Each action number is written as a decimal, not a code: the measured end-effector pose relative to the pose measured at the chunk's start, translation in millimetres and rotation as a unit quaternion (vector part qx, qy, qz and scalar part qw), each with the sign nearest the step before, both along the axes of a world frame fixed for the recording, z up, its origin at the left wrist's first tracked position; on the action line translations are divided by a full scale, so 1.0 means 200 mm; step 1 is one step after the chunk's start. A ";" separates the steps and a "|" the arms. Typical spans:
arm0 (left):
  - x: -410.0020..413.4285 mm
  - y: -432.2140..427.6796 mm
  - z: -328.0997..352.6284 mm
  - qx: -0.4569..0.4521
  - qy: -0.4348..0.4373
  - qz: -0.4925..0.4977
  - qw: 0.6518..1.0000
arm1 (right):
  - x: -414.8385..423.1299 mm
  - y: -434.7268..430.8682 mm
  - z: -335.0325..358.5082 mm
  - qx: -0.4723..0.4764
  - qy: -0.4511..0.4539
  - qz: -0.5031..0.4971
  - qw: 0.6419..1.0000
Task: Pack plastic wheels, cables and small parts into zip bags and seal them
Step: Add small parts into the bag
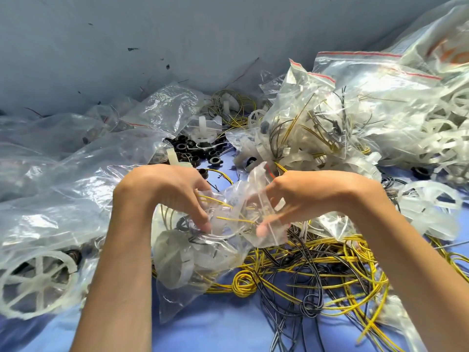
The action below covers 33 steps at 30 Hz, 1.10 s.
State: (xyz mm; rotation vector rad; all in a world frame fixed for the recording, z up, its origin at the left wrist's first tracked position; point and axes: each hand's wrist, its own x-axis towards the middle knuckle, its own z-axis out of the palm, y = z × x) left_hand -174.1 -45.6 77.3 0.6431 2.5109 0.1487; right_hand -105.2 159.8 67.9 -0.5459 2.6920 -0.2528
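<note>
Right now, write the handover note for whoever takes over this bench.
Left hand and right hand: both pinch the mouth of one bag, which is not yet sealed.
In it: a wheel and yellow cable reaching up to the mouth.
Done: filled bags piled far right; I cannot tell if they are sealed.
Left: tuck the cable in and seal this bag. Then pack the loose cables, loose wheels and black parts.
</note>
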 end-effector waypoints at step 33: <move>-0.01 0.05 0.02 0.041 0.027 -0.016 0.999 | -0.01 0.15 0.06 -0.125 0.062 -0.105 0.985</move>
